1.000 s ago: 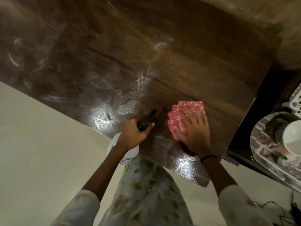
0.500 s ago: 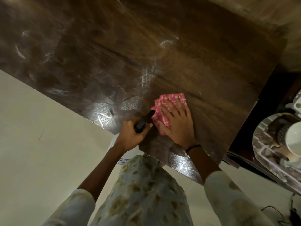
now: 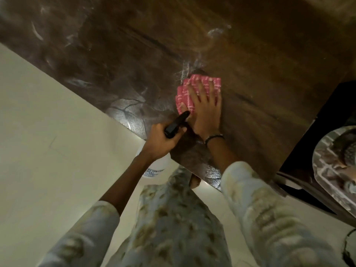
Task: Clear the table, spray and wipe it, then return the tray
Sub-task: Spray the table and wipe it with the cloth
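Right hand (image 3: 205, 110) flat, fingers spread, pressing the pink cloth (image 3: 194, 89) on the worktop (image 3: 269, 74); left hand (image 3: 159, 140) grips the spray bottle (image 3: 154, 168) at the near edge. Best: firm overlapping strokes through the wet streaks.

Dim, warm indoor light — glare shines off the wet streaks on the table (image 3: 134, 60) near its front edge. Sleeves and far corners are blurred, and straight edges bend toward the frame's sides.

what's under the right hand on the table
A folded pink cloth lies under the right hand, pressed flat on the table. The tabletop beneath the cloth is hidden.
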Motion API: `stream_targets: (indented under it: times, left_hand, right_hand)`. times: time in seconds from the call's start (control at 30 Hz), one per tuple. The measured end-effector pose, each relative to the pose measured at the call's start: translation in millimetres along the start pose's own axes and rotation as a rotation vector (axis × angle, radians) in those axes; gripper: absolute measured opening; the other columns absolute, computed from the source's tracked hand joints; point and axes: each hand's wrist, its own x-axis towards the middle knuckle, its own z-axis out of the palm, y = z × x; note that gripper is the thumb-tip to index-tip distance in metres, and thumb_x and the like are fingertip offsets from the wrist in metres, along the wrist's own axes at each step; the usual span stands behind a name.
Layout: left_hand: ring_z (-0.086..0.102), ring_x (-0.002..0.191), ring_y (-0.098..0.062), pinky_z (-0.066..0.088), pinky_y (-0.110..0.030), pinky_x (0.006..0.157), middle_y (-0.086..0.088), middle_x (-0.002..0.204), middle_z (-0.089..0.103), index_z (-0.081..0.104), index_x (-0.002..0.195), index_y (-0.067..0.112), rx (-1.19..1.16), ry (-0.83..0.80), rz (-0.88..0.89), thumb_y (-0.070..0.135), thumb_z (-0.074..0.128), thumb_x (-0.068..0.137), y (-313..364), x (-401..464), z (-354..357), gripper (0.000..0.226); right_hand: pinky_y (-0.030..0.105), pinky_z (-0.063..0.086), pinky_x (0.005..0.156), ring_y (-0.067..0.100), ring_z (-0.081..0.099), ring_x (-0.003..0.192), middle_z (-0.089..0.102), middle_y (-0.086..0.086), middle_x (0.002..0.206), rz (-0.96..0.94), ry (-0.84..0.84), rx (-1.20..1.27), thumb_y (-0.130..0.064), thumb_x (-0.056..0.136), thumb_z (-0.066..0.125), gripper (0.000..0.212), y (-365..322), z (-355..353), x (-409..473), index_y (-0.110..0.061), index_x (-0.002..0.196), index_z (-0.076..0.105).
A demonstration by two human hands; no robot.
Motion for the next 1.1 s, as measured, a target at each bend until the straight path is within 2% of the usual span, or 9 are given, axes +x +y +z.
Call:
stream_targets:
  times: [0.17, 0.27, 0.37, 0.47, 0.53, 0.63, 0.77, 0.93, 1.1]
  left_hand:
    - [0.043, 0.049, -0.010, 0.034, -0.020, 0.047, -0.007, 0.060, 0.052, 0.063, 0.083, -0.001, 0.015, -0.001, 0.008, 0.024, 0.068, 0.084, -0.5, -10.4, 1.4, 0.025]
    - [0.050, 0.049, -0.002, 0.035, -0.009, 0.049, 0.000, 0.062, 0.056, 0.065, 0.090, 0.006, 0.028, -0.126, -0.002, 0.027, 0.066, 0.086, -6.8, -24.8, 10.0, 0.021]
    - [0.063, 0.073, -0.010, 0.050, -0.026, 0.068, 0.000, 0.077, 0.066, 0.066, 0.101, 0.015, 0.107, -0.228, -0.058, 0.042, 0.064, 0.082, -27.1, -39.5, 20.6, 0.033]
    - [0.063, 0.086, -0.010, 0.052, -0.033, 0.083, 0.006, 0.090, 0.069, 0.062, 0.117, 0.024, 0.154, -0.291, -0.068, 0.059, 0.058, 0.079, -38.5, -54.2, 27.4, 0.052]
    - [0.060, 0.078, -0.005, 0.050, -0.024, 0.077, 0.007, 0.089, 0.069, 0.062, 0.119, 0.020, 0.112, -0.348, -0.087, 0.052, 0.062, 0.081, -37.6, -60.8, 28.8, 0.049]
    - [0.061, 0.078, -0.014, 0.050, -0.026, 0.076, 0.002, 0.093, 0.069, 0.065, 0.111, 0.012, 0.154, -0.349, -0.069, 0.035, 0.067, 0.083, -39.7, -67.2, 28.0, 0.037]
    - [0.058, 0.064, -0.022, 0.047, -0.029, 0.064, 0.000, 0.072, 0.062, 0.065, 0.099, 0.010, 0.235, -0.353, -0.090, 0.036, 0.068, 0.082, -44.8, -66.0, 20.9, 0.032]
    - [0.064, 0.077, -0.020, 0.049, -0.025, 0.068, -0.007, 0.102, 0.066, 0.067, 0.103, 0.020, 0.221, -0.311, -0.115, 0.050, 0.064, 0.077, -61.4, -61.0, 3.6, 0.040]
    - [0.042, 0.046, -0.005, 0.032, -0.010, 0.050, 0.010, 0.055, 0.049, 0.064, 0.085, 0.025, 0.128, -0.206, -0.073, 0.035, 0.069, 0.082, -58.5, -63.5, -20.5, 0.011]
  right_hand:
    - [0.053, 0.020, 0.115, 0.029, 0.019, 0.145, 0.029, 0.002, 0.156, -0.167, -0.002, -0.058, -0.064, 0.093, 0.025, 0.065, 28.5, 4.1, -60.4, -0.028, 0.146, 0.033]
    - [0.053, 0.011, 0.118, 0.032, 0.013, 0.146, 0.023, 0.004, 0.158, 0.080, -0.012, 0.009, -0.066, 0.090, 0.025, 0.070, 59.9, -2.9, -70.8, -0.029, 0.149, 0.027]
    - [0.053, 0.009, 0.118, 0.034, 0.010, 0.146, 0.018, 0.004, 0.159, 0.396, 0.013, 0.059, -0.068, 0.088, 0.021, 0.074, 61.4, -0.2, -86.3, -0.028, 0.151, 0.021]
    - [0.055, 0.011, 0.118, 0.037, 0.011, 0.146, 0.017, 0.006, 0.159, 0.486, -0.009, 0.054, -0.066, 0.090, 0.025, 0.073, 52.7, 10.4, -117.3, -0.026, 0.151, 0.018]
    - [0.056, 0.011, 0.117, 0.037, 0.011, 0.146, 0.018, 0.008, 0.159, 0.471, -0.043, 0.046, -0.064, 0.091, 0.028, 0.072, 48.6, 18.3, -141.1, -0.025, 0.151, 0.018]
    - [0.056, 0.012, 0.117, 0.038, 0.015, 0.144, 0.024, 0.010, 0.157, 0.479, -0.053, 0.065, -0.065, 0.090, 0.026, 0.072, 38.9, 25.2, -174.4, -0.023, 0.149, 0.025]
    - [0.055, 0.011, 0.117, 0.037, 0.014, 0.145, 0.025, 0.009, 0.156, 0.438, -0.058, 0.059, -0.065, 0.091, 0.029, 0.070, 27.8, 31.9, -200.1, -0.024, 0.147, 0.026]
    - [0.058, 0.017, 0.115, 0.039, 0.020, 0.143, 0.029, 0.010, 0.154, 0.436, -0.053, 0.026, -0.064, 0.090, 0.032, 0.069, 15.3, 32.5, -180.7, -0.023, 0.146, 0.030]
    - [0.056, 0.016, 0.115, 0.035, 0.023, 0.143, 0.030, 0.005, 0.155, 0.284, 0.010, 0.076, -0.063, 0.091, 0.032, 0.066, -34.8, 33.9, -124.4, -0.027, 0.147, 0.031]
